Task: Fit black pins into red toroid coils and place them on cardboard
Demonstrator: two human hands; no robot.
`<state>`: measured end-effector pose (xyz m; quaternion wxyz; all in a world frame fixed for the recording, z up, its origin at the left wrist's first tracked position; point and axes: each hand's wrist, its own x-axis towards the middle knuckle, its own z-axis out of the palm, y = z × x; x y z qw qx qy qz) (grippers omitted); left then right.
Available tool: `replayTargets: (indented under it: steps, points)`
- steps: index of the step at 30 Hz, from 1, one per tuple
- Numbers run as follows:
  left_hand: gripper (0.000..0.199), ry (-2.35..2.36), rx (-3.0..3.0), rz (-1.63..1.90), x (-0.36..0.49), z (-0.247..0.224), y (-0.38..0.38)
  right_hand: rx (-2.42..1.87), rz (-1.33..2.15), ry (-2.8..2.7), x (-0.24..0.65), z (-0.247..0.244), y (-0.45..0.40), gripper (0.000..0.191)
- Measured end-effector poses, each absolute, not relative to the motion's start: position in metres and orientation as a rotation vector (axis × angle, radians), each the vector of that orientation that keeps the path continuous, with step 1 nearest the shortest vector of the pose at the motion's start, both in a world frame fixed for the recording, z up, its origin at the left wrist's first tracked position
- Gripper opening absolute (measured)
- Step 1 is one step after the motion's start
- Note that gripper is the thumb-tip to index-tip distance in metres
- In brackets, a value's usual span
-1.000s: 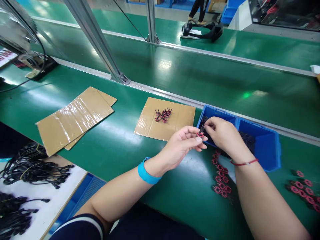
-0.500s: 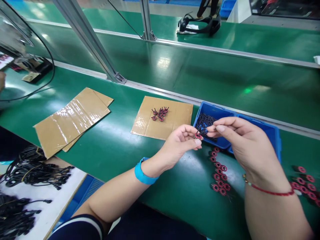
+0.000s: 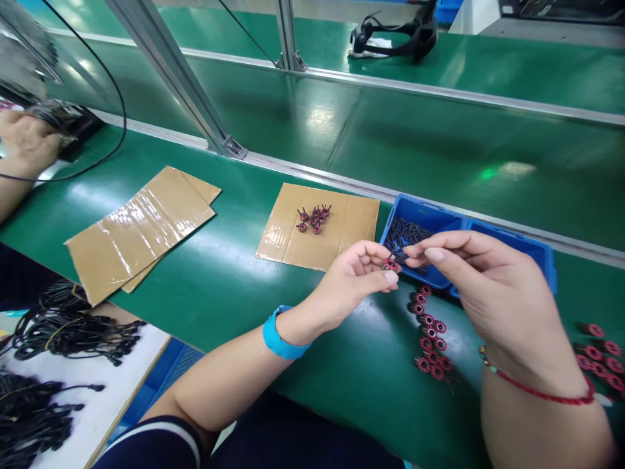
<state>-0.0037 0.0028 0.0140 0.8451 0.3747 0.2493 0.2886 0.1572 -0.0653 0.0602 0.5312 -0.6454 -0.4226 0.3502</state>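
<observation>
My left hand (image 3: 359,277) pinches a small red-and-black ring-shaped coil (image 3: 391,264) between thumb and fingers. Close against it, my right hand (image 3: 481,277) is closed at the fingertips on a thin dark sleeve (image 3: 415,255) beside the coil's leads; whether the sleeve is on a lead I cannot tell. Behind both hands stands a blue bin (image 3: 437,222) holding many short black sleeves (image 3: 405,233). Several coils (image 3: 430,339) lie on the green table below the bin. Another group of coils, with black sleeves upright on their leads (image 3: 315,218), rests on a cardboard sheet (image 3: 278,234).
More coils (image 3: 600,355) lie at the far right. Two overlapping cardboard sheets (image 3: 141,228) are at left, above bundled black cables (image 3: 73,326). A metal post (image 3: 170,71) rises at the table's back rail. Another person's hand (image 3: 29,140) is at the far left.
My hands stay together at the coil, with the right fingertips slightly shifted. At the far left, another person's hand has come further into view. The whole view has shifted a little.
</observation>
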Motion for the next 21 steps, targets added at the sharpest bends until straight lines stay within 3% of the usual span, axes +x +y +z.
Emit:
replayTargets:
  steps: [11,21]
  points:
    - [0.029,0.521,0.792,0.603,-0.0044,0.0142,0.0031,-1.619,0.649,-1.303,0.1583,0.0593,-0.0690,0.023]
    - [0.030,0.516,0.789,0.600,-0.0044,0.0149,0.0026,-1.614,0.513,-1.554,0.1560,0.0581,-0.0695,0.007]
